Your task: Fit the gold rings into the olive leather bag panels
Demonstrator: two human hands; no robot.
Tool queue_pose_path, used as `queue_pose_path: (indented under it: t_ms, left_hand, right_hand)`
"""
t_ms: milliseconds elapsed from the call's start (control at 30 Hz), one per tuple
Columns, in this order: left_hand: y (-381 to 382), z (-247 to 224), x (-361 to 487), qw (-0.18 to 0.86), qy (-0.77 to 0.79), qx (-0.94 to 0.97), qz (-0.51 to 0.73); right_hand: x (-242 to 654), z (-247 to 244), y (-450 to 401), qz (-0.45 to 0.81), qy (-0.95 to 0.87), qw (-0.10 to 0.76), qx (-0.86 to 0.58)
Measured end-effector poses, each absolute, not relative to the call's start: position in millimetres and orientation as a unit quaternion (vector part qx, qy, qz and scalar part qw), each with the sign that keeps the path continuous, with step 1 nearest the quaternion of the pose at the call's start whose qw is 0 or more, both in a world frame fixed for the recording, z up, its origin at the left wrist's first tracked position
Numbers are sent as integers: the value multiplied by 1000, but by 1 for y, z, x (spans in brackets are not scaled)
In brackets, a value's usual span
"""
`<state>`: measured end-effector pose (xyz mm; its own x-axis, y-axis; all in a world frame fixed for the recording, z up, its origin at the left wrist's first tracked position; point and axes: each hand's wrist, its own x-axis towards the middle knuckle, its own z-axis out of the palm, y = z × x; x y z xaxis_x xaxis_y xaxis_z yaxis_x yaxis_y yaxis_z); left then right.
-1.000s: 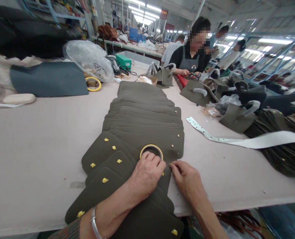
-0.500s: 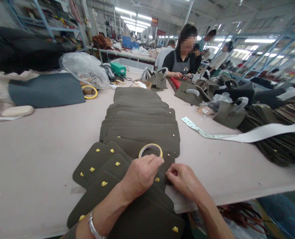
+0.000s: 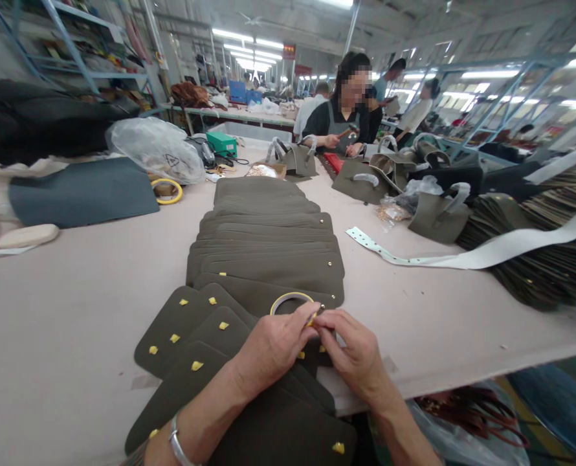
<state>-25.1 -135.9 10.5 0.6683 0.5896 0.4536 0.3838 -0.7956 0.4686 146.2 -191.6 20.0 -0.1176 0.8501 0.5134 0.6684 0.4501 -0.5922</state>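
My left hand (image 3: pixel 273 343) is closed on a roll of yellow tape (image 3: pixel 290 296), held over dark olive panels. Its thumb and fingers meet those of my right hand (image 3: pixel 353 349), which is pinched at the yellow strip of tape (image 3: pixel 312 318) by the roll. The fingertips partly hide the strip. Beneath both wrists lie fanned olive panels (image 3: pixel 263 414) with small yellow tape pieces (image 3: pixel 197 366) stuck on them. Beyond the roll, a long overlapping row of olive panels (image 3: pixel 268 259) runs away from me, some with small gold studs (image 3: pixel 329 264) near the right edge.
A white strip with a dotted end (image 3: pixel 395 260) crosses the table at right, near a tall stack of dark panels (image 3: pixel 545 259). Another yellow tape roll (image 3: pixel 171 191) lies by a plastic bag (image 3: pixel 156 149). Across the table a co-worker (image 3: pixel 341 116) handles a tool beside several bag pieces.
My right hand has moved left and up from the panels' edge to meet my left hand at the tape roll. The view has shifted slightly. The co-worker's hands have moved apart.
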Motion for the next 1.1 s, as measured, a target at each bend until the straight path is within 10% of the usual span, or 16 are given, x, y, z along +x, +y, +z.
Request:
queue_pose_path:
  t_ms: [300, 667, 1100]
  left_hand:
    - [-136, 17, -29, 154, 267, 925, 224]
    - [-139, 11, -19, 82, 271, 919, 274]
    - [-134, 5, -16, 55, 290, 946, 131]
  right_hand:
    - [140, 7, -199, 35, -728, 417, -543]
    - [159, 0, -182, 422, -393, 488, -656]
    - [160, 2, -164, 196, -594, 336, -704]
